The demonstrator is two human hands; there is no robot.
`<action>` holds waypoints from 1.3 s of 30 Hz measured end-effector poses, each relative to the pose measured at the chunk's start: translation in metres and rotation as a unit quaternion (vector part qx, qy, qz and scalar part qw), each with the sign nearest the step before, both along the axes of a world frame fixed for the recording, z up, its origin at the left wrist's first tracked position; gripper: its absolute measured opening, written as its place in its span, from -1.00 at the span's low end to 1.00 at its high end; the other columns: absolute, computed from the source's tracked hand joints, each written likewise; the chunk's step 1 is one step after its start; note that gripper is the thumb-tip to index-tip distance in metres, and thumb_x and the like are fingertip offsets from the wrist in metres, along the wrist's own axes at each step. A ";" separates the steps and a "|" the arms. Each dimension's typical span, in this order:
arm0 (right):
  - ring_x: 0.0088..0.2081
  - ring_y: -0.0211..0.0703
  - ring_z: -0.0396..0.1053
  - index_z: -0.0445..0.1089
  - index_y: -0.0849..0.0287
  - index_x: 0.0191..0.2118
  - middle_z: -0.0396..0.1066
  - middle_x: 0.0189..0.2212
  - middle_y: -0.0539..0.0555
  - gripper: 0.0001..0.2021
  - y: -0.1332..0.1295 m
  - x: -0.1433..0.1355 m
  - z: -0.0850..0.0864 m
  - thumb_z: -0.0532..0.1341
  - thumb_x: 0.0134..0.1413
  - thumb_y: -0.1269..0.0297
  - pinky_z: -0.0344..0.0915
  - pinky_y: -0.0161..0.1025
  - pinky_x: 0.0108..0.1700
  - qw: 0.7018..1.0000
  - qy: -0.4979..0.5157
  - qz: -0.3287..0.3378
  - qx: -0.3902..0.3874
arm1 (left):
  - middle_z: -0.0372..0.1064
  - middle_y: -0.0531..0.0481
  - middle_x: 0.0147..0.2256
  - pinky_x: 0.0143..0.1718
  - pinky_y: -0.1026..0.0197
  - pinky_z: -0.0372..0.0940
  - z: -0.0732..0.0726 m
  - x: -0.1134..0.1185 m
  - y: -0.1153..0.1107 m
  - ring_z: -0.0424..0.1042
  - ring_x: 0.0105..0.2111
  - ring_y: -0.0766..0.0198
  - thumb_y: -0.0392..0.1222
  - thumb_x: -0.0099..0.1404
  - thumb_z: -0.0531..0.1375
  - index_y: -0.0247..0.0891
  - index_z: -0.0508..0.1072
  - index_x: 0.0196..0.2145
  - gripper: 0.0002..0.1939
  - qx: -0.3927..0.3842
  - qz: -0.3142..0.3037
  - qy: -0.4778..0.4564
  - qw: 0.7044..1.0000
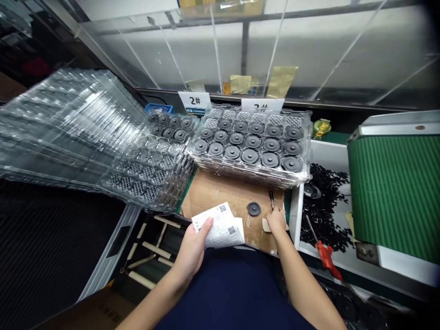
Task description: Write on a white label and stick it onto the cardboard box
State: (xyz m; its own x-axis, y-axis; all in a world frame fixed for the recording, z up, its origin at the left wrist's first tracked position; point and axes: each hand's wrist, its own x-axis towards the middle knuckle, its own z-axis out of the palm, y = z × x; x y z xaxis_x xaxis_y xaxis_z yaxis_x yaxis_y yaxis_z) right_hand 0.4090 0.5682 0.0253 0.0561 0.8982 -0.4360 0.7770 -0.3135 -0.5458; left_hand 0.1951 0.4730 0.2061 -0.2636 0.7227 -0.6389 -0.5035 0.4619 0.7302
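Observation:
My left hand point(192, 247) pinches several white printed paper slips point(220, 227) with QR codes, thumb on top, over the front of a cardboard sheet point(209, 190). On the sheet's right side my right hand point(277, 221) has its fingers closed at the near end of a dark pen point(271, 200). Beneath those fingers lies a small pale piece of paper point(265, 225). A single round dark grey part point(254, 209) rests on the cardboard between the two hands. Behind it, a stack of clear plastic trays point(252, 172) carries rows of similar round parts point(254, 141).
At left stand a partly filled clear tray point(144, 158) and tall stacks of nested trays point(68, 133). A white bin point(298, 215) at right holds small black pieces and a red-handled screwdriver point(328, 261). Beyond it is a green ribbed conveyor belt point(395, 192).

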 end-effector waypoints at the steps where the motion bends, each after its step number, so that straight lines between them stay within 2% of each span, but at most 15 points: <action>1: -0.04 -0.08 0.25 0.22 0.25 -0.01 0.24 -0.02 0.19 -0.62 -0.004 -0.003 0.013 0.00 0.18 0.09 0.21 0.01 0.00 0.999 0.043 0.002 0.009 | 0.47 -0.14 -0.17 -0.08 0.09 0.30 -0.001 -0.001 0.000 0.40 -0.10 0.07 -0.11 0.15 0.19 -0.35 0.40 -0.10 -0.62 0.001 0.004 -0.001 1.000; 5: 0.04 -0.13 0.23 0.22 0.17 0.07 0.30 -0.01 0.15 -0.48 -0.035 -0.022 0.077 -0.18 0.19 -0.03 0.16 -0.13 0.08 0.959 0.265 0.098 0.012 | 0.48 -0.11 -0.20 -0.08 0.08 0.29 -0.006 -0.004 0.000 0.42 -0.14 0.09 -0.10 0.14 0.20 -0.33 0.41 -0.12 -0.63 0.002 0.001 -0.009 1.000; 8: -0.02 -0.12 0.30 0.29 0.11 0.02 0.37 -0.08 0.09 -0.52 -0.058 -0.042 0.114 0.07 0.05 -0.06 0.24 -0.18 0.03 0.920 0.358 0.161 -0.010 | 0.47 -0.12 -0.20 -0.11 0.08 0.29 -0.009 -0.003 0.002 0.43 -0.17 0.10 -0.09 0.15 0.18 -0.33 0.39 -0.13 -0.64 0.009 -0.031 -0.011 0.999; 10: -0.07 -0.07 0.32 0.39 0.15 -0.11 0.41 -0.14 0.11 -0.62 -0.067 -0.053 0.126 0.16 0.01 0.02 0.25 -0.14 0.01 0.913 0.376 0.158 -0.010 | 0.44 -0.12 -0.17 -0.12 0.11 0.29 -0.009 -0.002 0.005 0.42 -0.17 0.11 -0.09 0.16 0.17 -0.30 0.36 -0.12 -0.65 0.023 -0.053 0.012 0.998; 14: 0.06 0.01 0.19 0.44 0.17 -0.24 0.38 -0.11 0.13 -0.74 -0.072 -0.059 0.128 0.20 -0.01 0.12 -0.03 -0.02 0.20 0.909 0.399 0.121 0.017 | 0.38 -0.12 -0.15 -0.18 0.13 0.30 -0.010 -0.002 0.010 0.40 -0.18 0.12 -0.06 0.19 0.12 -0.24 0.25 -0.04 -0.60 0.046 -0.081 0.075 0.993; 16: 0.02 0.00 0.24 0.42 0.16 -0.19 0.38 -0.11 0.13 -0.72 -0.073 -0.058 0.127 0.19 0.00 0.13 0.09 -0.04 0.15 0.900 0.423 0.104 0.010 | 0.30 -0.15 -0.07 -0.11 0.10 0.27 -0.010 -0.003 0.010 0.34 -0.08 0.12 -0.06 0.21 0.10 -0.21 0.16 0.03 -0.55 0.067 -0.074 0.157 0.982; 18: -0.09 -0.03 0.34 0.40 0.18 -0.15 0.41 -0.17 0.15 -0.69 -0.076 -0.058 0.127 0.17 0.03 0.12 0.28 -0.09 -0.01 0.891 0.446 0.082 -0.005 | 0.20 -0.15 0.04 0.03 0.06 0.15 -0.009 -0.005 0.008 0.21 0.05 0.12 -0.13 0.20 0.12 -0.17 0.17 0.04 -0.55 0.134 -0.075 0.318 0.935; 19: -0.14 -0.04 0.37 0.39 0.19 -0.13 0.43 -0.21 0.15 -0.68 -0.078 -0.059 0.128 0.15 0.04 0.11 0.33 -0.11 -0.07 0.888 0.455 0.068 -0.010 | 0.21 -0.11 0.03 0.09 0.04 0.07 -0.008 -0.007 0.007 0.16 0.08 0.12 -0.18 0.19 0.14 -0.14 0.25 0.00 -0.60 0.184 -0.093 0.408 0.889; 21: -0.18 -0.04 0.39 0.37 0.21 -0.12 0.44 -0.24 0.15 -0.66 -0.082 -0.062 0.130 0.13 0.06 0.10 0.36 -0.12 -0.11 0.884 0.466 0.040 -0.012 | 0.35 -0.03 -0.10 0.14 -0.02 -0.05 -0.007 -0.009 0.005 0.17 0.06 0.12 -0.26 0.16 0.17 -0.07 0.40 -0.15 -0.73 0.276 -0.168 0.547 0.772; 22: -0.18 -0.05 0.39 0.37 0.22 -0.12 0.44 -0.24 0.15 -0.66 -0.083 -0.064 0.131 0.13 0.07 0.09 0.36 -0.13 -0.12 0.883 0.469 0.028 -0.010 | 0.40 0.00 -0.17 0.14 -0.05 -0.09 -0.007 -0.009 0.005 0.21 0.03 0.12 -0.28 0.16 0.17 -0.05 0.44 -0.21 -0.77 0.303 -0.214 0.585 0.722; 23: -0.19 -0.05 0.39 0.37 0.22 -0.13 0.44 -0.25 0.15 -0.66 -0.084 -0.065 0.132 0.13 0.07 0.09 0.36 -0.14 -0.12 0.882 0.471 0.021 -0.007 | 0.43 0.00 -0.22 0.14 -0.06 -0.10 -0.006 -0.009 0.005 0.24 -0.01 0.13 -0.27 0.17 0.16 -0.05 0.46 -0.23 -0.79 0.315 -0.253 0.601 0.689; 24: -0.19 -0.06 0.39 0.37 0.22 -0.14 0.44 -0.25 0.14 -0.66 -0.085 -0.067 0.133 0.13 0.07 0.09 0.36 -0.15 -0.13 0.881 0.472 0.017 -0.004 | 0.44 -0.01 -0.23 0.12 -0.06 -0.08 -0.007 -0.008 0.006 0.27 -0.05 0.14 -0.26 0.18 0.15 -0.06 0.45 -0.21 -0.79 0.316 -0.282 0.603 0.676; 29: -0.21 -0.07 0.38 0.40 0.17 -0.18 0.43 -0.28 0.08 -0.73 -0.088 -0.064 0.136 0.13 0.06 0.13 0.35 -0.16 -0.14 0.894 0.446 0.029 0.018 | 0.44 -0.06 -0.22 0.00 0.04 0.10 -0.008 -0.003 0.009 0.35 -0.16 0.20 -0.22 0.22 0.12 -0.16 0.43 -0.17 -0.79 0.309 -0.328 0.549 0.704; 36: -0.09 -0.05 0.29 0.42 0.08 -0.23 0.37 -0.21 0.10 -0.81 -0.088 -0.056 0.144 0.09 0.10 0.23 0.21 -0.09 -0.02 0.924 0.365 0.081 0.076 | 0.48 -0.07 -0.25 -0.18 0.10 0.21 -0.012 -0.006 0.008 0.36 -0.23 0.19 -0.22 0.22 0.11 -0.14 0.47 -0.19 -0.78 0.333 -0.363 0.507 0.707; 39: -0.10 -0.08 0.30 0.40 0.08 -0.21 0.37 -0.21 0.09 -0.80 -0.088 -0.054 0.145 0.06 0.12 0.24 0.22 -0.13 -0.04 0.929 0.351 0.083 0.081 | 0.48 -0.07 -0.25 -0.15 0.10 0.20 -0.010 -0.005 0.011 0.36 -0.22 0.17 -0.21 0.21 0.12 -0.11 0.50 -0.21 -0.78 0.312 -0.370 0.452 0.749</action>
State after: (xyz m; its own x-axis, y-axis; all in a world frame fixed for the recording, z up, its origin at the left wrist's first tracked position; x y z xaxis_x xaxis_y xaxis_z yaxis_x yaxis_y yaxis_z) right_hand 0.3548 0.4799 0.1704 -0.3359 0.9262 -0.1711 0.2420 -0.0907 -0.9660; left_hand 0.1899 0.4839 0.1962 0.2348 0.9685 0.0830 0.5530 -0.2033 0.8080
